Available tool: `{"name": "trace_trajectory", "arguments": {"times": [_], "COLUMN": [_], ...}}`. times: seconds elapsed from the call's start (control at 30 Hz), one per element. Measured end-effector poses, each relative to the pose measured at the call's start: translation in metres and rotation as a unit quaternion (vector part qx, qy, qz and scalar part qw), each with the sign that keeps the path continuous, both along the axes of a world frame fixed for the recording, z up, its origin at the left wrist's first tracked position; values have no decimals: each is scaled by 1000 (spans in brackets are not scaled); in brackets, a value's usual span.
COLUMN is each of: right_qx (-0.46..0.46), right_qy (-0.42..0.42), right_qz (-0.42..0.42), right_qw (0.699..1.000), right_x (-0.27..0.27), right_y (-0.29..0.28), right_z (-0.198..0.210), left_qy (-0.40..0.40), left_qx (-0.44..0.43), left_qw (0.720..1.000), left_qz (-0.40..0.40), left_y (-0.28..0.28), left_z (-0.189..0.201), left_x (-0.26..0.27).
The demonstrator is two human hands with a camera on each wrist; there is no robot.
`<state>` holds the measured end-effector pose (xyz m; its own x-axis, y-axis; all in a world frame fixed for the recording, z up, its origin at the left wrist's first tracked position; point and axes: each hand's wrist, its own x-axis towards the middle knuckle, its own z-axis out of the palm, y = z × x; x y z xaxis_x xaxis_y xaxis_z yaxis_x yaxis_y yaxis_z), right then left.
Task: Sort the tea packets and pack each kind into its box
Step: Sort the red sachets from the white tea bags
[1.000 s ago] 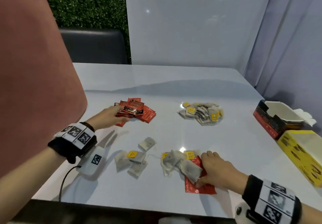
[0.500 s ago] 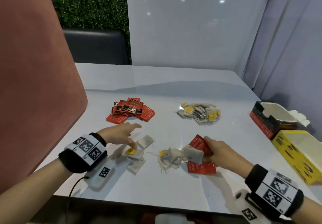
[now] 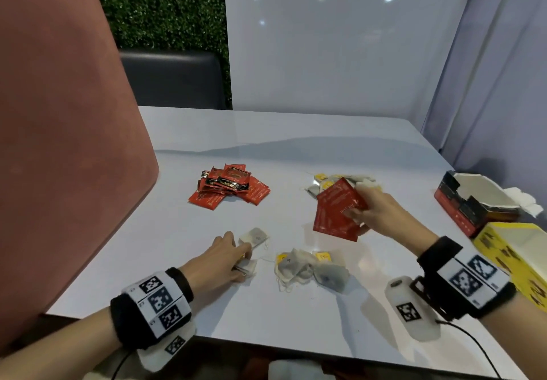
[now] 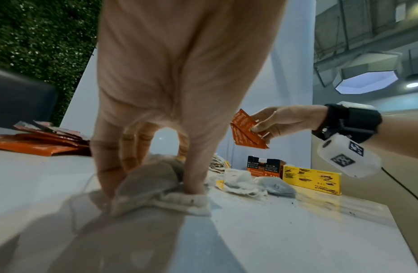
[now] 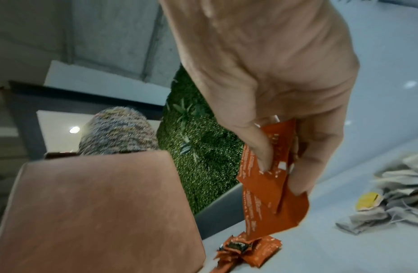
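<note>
My right hand point(image 3: 359, 212) is raised above the table and pinches two red tea packets point(image 3: 336, 215) between thumb and fingers; the right wrist view shows the same red packets point(image 5: 271, 194). My left hand point(image 3: 244, 261) is down on the near left group of white tea bags point(image 3: 254, 237), with fingertips and thumb closed around one of those white bags point(image 4: 154, 179). A pile of red packets point(image 3: 229, 185) lies at mid-left. A pile of white tea bags point(image 3: 321, 181) with yellow tags lies behind my right hand. More white tea bags point(image 3: 307, 267) lie near the front.
An open red and black box point(image 3: 473, 199) and an open yellow box point(image 3: 515, 252) stand at the table's right edge point(image 3: 438, 154). A pink chair back point(image 3: 59, 143) rises at the left. A white partition stands behind the table.
My right hand lifted the red packets off the near table and carried them up and away. My left hand came back from the red pile and settled on the near white tea bags.
</note>
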<state>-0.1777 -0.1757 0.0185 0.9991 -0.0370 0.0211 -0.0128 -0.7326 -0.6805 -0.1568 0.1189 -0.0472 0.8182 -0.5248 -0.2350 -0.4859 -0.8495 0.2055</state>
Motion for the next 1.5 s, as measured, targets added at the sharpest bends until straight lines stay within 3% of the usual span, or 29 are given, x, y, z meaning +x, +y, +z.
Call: {"name": "trace_trajectory", "arguments": {"times": [0.1, 0.17, 0.33, 0.43, 0.6, 0.73, 0.9, 0.97, 1.1, 1.2, 1.27, 1.3, 1.4, 1.5], "right_qx": [163, 225, 278, 311, 383, 454, 481, 485, 483, 461, 436, 420, 376, 314], "right_qy": [60, 85, 63, 47, 21, -4, -4, 10, 37, 45, 60, 69, 103, 143], "right_qz": [7, 6, -31, -61, -114, -125, -143, -150, -141, -99, -53, -30, 28, 43], "right_qw": [985, 971, 958, 947, 916, 882, 865, 861, 864, 881, 896, 904, 921, 937], "right_x": [20, 29, 36, 24, -5, -18, -12, -2, 30, 63, 85, 97, 131, 166], "right_y": [7, 13, -1, -31, -83, -102, -106, -104, -96, -78, -55, -41, 12, 65], "right_z": [8, 14, 23, 24, 25, 33, 34, 33, 35, 42, 46, 47, 47, 32], "left_qy": [-2, 3, 69, 101, 241, 229, 210, 238, 340, 327, 296, 270, 171, 125], "left_qx": [-1, -15, -58, -129, -315, -370, -365, -370, -386, -434, -435, -407, -243, -137], "left_qw": [1000, 1000, 996, 986, 918, 900, 904, 894, 851, 826, 838, 863, 951, 979], "left_qz": [-17, -28, -11, 18, 21, 33, 72, 90, 109, 151, 143, 128, 87, 80], "left_y": [0, 2, 10, 10, -29, -101, -179, -191, -183, -146, -108, -88, -38, -7], "left_z": [1, 1, 13, 36, 71, 75, 55, 43, 40, 50, 56, 59, 51, 32], "left_x": [0, 0, 10, 27, 70, 111, 151, 163, 159, 145, 132, 121, 92, 65]}}
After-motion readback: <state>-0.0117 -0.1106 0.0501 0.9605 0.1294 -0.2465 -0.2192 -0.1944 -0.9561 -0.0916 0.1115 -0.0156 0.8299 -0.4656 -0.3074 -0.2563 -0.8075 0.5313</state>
